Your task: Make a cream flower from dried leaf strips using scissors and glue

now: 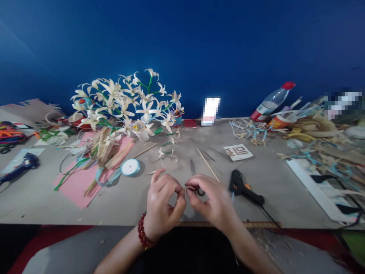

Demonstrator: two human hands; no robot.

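Observation:
Above the near part of the table, my left hand [168,199] and my right hand [212,201] meet almost fingertip to fingertip. On my left hand, thumb and index finger are pinched and the little finger sticks out. My right hand is also pinched, with a tiny pale bit at its fingertips, too small to name. A pair of scissors [192,166] lies beneath and beyond my right hand, its handles partly hidden. Loose pale curled petals [168,152] lie ahead of my hands. To the right rests a black glue gun [242,188].
Behind, white flowers on green stems [128,101] stand against a blue wall. A ribbon spool [130,167] and pink paper [75,186] lie left, near a blue glue gun [21,167]. At right are a tilted bottle [270,102], a white power strip [310,190] and a wooden stick [208,164].

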